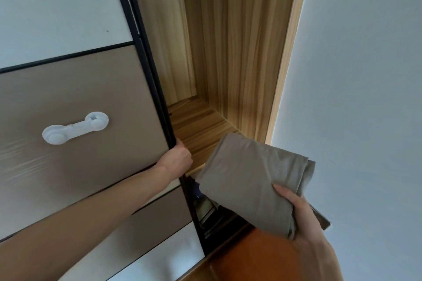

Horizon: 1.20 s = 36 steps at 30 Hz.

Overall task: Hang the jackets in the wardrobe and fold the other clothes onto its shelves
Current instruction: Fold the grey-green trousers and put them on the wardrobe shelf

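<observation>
Head view: folded garment, taupe, smooth matte cloth, a soft rectangular bundle, long axis slanting up-left toward the wood-grain wardrobe shelf, held just before its front edge; right hand grips its lower end, thumb on top. Left hand curls round the black-framed edge of the glossy panelled sliding door; white plastic latch on its beige panel.

No text, labels, brands or nos. readable anywhere from here: wardrobe door panels plain, white plastic latch unmarked, folded cloth shows no tag.

white child-safety latch, pale wall — orange surface
</observation>
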Available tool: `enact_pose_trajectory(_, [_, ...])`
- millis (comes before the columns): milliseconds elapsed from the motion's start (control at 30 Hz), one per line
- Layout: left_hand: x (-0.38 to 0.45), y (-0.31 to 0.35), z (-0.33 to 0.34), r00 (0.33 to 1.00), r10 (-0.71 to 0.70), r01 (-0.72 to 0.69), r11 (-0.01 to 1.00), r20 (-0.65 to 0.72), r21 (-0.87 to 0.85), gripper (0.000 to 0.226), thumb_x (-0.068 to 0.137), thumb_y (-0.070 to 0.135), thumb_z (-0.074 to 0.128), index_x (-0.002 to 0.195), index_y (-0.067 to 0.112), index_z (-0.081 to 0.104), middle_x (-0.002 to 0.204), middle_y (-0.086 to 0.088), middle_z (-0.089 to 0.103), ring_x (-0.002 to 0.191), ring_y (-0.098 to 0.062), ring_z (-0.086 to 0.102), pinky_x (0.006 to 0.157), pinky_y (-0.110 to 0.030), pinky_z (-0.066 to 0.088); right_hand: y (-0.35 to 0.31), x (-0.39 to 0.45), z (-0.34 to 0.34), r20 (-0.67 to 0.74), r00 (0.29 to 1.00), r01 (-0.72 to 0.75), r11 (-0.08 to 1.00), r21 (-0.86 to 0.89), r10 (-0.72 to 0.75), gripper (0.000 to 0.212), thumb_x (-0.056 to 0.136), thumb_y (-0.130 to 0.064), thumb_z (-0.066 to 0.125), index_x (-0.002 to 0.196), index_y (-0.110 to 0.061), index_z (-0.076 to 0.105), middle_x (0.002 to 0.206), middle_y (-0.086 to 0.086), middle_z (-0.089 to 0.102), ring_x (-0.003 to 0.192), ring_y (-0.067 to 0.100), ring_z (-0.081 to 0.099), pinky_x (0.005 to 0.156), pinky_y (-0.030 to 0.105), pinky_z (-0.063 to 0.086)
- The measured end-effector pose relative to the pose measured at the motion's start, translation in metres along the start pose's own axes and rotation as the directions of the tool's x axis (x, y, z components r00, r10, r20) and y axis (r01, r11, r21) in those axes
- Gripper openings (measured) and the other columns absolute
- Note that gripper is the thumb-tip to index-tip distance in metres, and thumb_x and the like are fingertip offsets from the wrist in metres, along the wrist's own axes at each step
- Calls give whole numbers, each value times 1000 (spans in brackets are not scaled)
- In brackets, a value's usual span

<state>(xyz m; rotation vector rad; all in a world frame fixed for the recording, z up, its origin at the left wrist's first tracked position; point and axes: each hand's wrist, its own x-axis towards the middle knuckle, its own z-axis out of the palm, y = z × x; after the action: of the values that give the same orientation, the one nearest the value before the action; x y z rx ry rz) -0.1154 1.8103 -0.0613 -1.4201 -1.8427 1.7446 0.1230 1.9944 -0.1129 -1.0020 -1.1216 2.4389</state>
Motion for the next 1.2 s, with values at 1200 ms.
enact_pose_trajectory(1200, [-152, 65, 141, 927, -70, 138, 977, 369, -163, 38, 109, 37, 39, 122, 13, 65, 104, -16, 63, 107, -32, 62, 93, -44, 46, 104, -28, 137, 218, 964, -136, 986, -94, 153, 56, 83, -24, 76, 135, -9, 65, 123, 17, 74, 111, 38, 72, 80, 50, 64])
